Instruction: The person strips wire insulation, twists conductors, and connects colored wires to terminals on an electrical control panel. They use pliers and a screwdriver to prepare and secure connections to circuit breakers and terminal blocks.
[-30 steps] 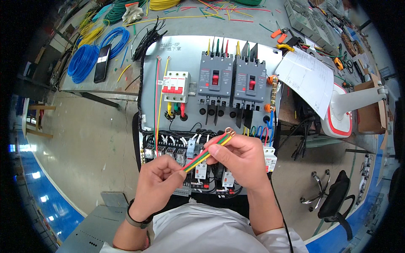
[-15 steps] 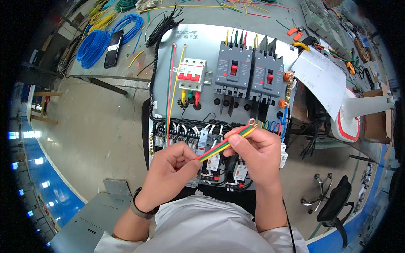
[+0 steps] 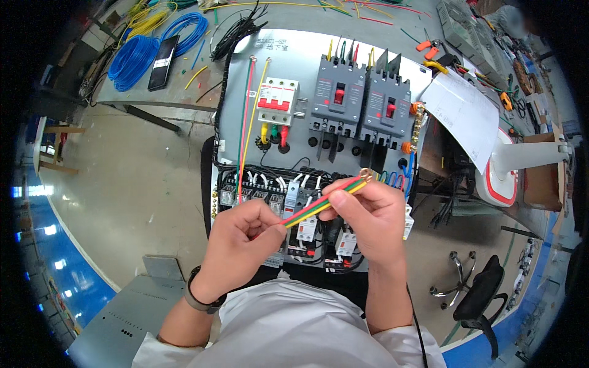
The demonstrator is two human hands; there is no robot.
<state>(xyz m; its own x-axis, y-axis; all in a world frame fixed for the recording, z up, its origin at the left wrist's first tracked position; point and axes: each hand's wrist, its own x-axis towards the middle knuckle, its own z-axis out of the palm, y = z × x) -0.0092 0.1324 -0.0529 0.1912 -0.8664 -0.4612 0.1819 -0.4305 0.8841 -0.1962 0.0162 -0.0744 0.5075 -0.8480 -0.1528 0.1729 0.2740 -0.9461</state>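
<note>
A bundle of red, green and yellow wires (image 3: pixel 308 210) runs between my two hands, tipped with copper ring terminals (image 3: pixel 365 175) at its upper right end. My left hand (image 3: pixel 248 240) pinches the lower left end of the bundle. Near the terminals, my right hand (image 3: pixel 367 214) grips the wires between thumb and fingers. Behind them stands an electrical mounting panel (image 3: pixel 294 52) with a white breaker with red switches (image 3: pixel 278 102) and two grey moulded-case breakers (image 3: pixel 337 95), (image 3: pixel 388 110). Another set of red, green and yellow wires (image 3: pixel 248 122) hangs down the panel's left side.
Blue wire coils (image 3: pixel 132 61), a phone (image 3: pixel 164 63) and black cable ties or wires (image 3: pixel 242 35) lie on the table at upper left. Right of the panel are paper sheets (image 3: pixel 463 113) and orange-handled pliers (image 3: pixel 429 48). An office chair (image 3: pixel 481 294) stands lower right.
The view has shifted slightly, so the panel and both hands appear a little further left. Both hands keep their hold on the wires, with little other movement.
</note>
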